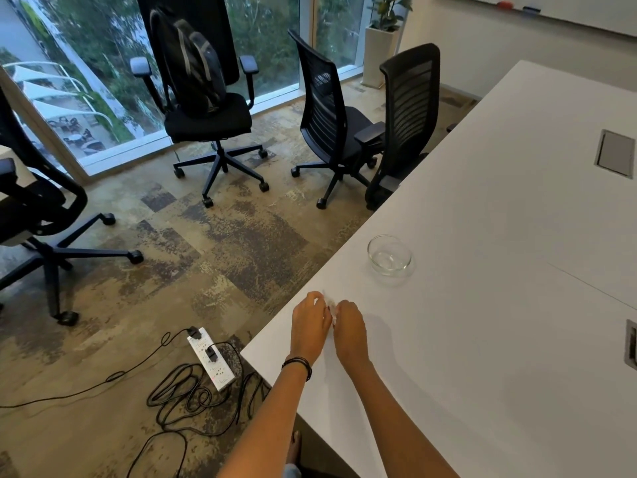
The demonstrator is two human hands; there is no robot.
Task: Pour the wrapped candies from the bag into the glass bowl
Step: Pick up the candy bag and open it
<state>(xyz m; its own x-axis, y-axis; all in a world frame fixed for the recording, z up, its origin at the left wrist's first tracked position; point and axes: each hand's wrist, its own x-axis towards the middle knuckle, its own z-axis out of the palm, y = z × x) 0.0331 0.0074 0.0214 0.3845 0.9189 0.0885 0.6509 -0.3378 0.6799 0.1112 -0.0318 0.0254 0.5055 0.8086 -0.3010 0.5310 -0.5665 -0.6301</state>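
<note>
A clear glass bowl (390, 257) stands on the white table (499, 305) near its left edge, with nothing visible inside. Nearer to me, my left hand (310, 322) and my right hand (350, 327) are side by side on the tabletop, both closed on a small whitish bag (330, 304). Only a crumpled bit of the bag shows between my fingers. The candies are hidden. The bowl sits a short way beyond and to the right of my hands.
Two metal cable hatches (615, 152) sit in the table at the right. Black office chairs (339, 122) stand on the carpet beyond the table's left edge. A white power strip (212, 358) with tangled black cables lies on the floor by the table corner.
</note>
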